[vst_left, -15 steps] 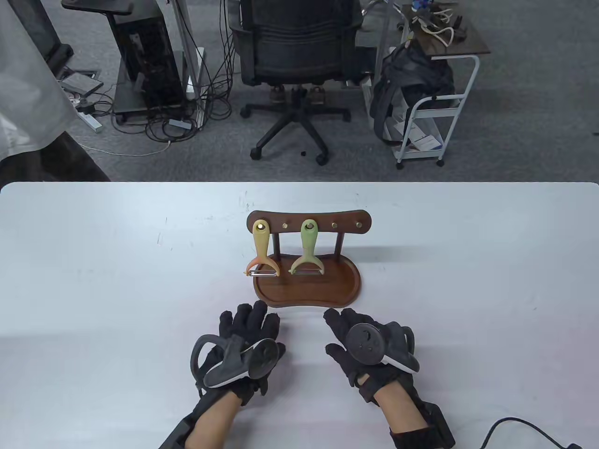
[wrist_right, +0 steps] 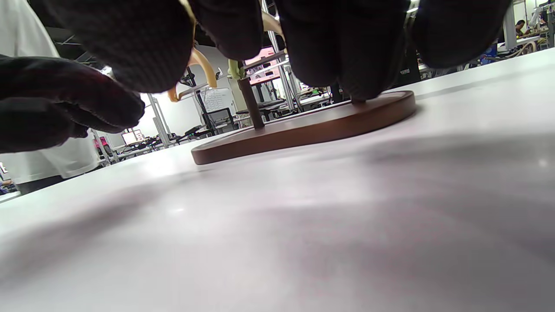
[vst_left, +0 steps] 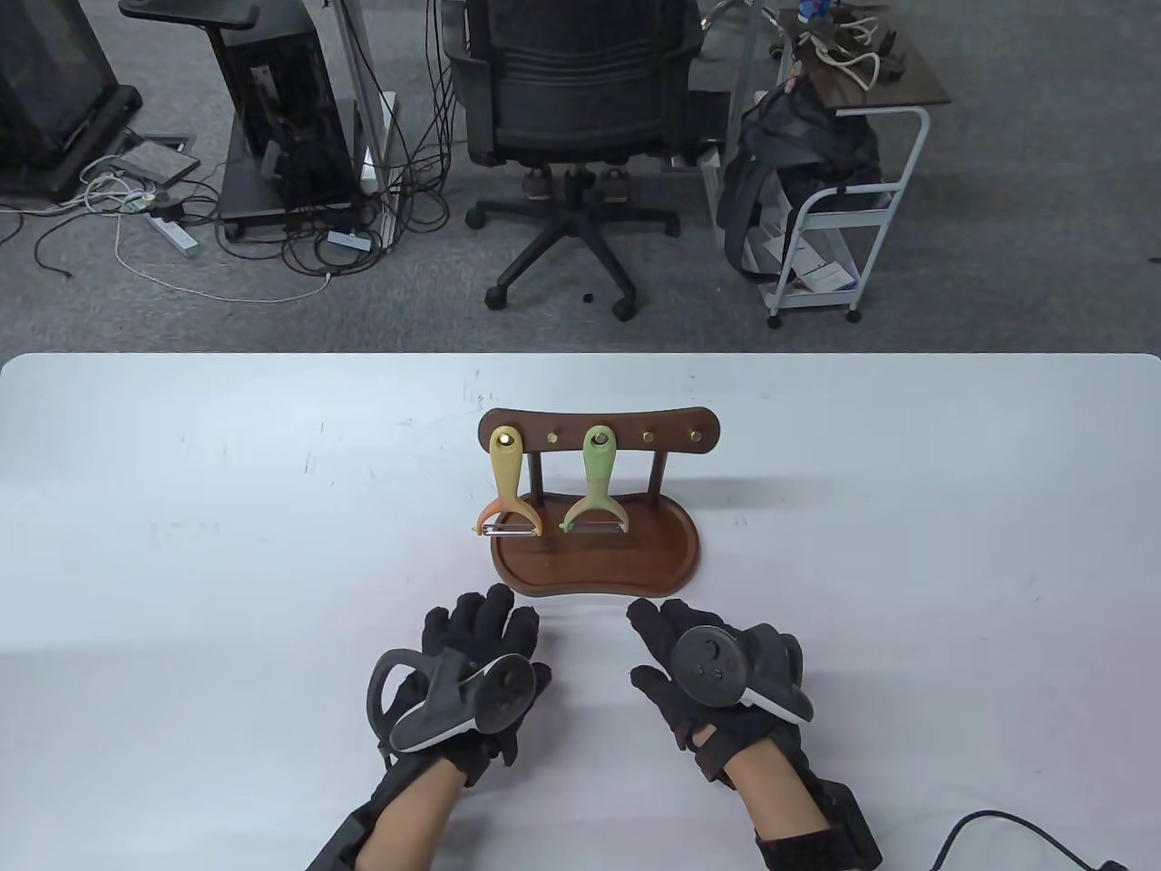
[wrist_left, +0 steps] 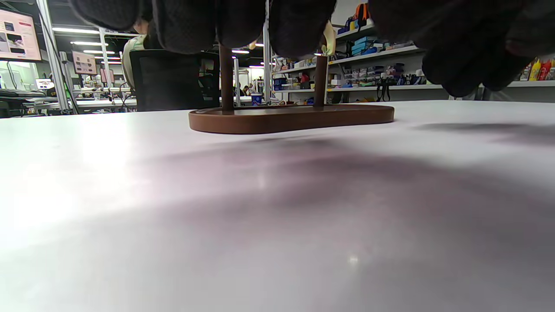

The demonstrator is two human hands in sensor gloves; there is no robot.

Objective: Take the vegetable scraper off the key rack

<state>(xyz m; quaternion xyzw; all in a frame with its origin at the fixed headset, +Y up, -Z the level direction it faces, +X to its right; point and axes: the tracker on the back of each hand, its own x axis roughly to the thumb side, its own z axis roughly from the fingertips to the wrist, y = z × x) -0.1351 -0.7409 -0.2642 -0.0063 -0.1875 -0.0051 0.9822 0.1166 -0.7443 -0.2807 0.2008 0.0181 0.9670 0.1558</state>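
A brown wooden key rack (vst_left: 599, 430) stands on its tray base (vst_left: 671, 558) at the table's middle. An orange-yellow vegetable scraper (vst_left: 508, 485) hangs from the leftmost hook, and a green scraper (vst_left: 596, 481) hangs from a middle hook. My left hand (vst_left: 481, 626) rests flat on the table just in front of the base's left end, fingers spread, holding nothing. My right hand (vst_left: 658, 631) rests flat in front of the base's right part, also empty. The base shows in the left wrist view (wrist_left: 290, 118) and in the right wrist view (wrist_right: 303, 130).
The white table (vst_left: 181, 544) stretches wide on both sides. A black cable (vst_left: 989, 821) lies at the near right corner. Beyond the far edge stand an office chair (vst_left: 571, 109) and a white cart (vst_left: 843, 209).
A person in white at the far left has left the view. Both hands stay almost where they were, with the left tracker shifted slightly.
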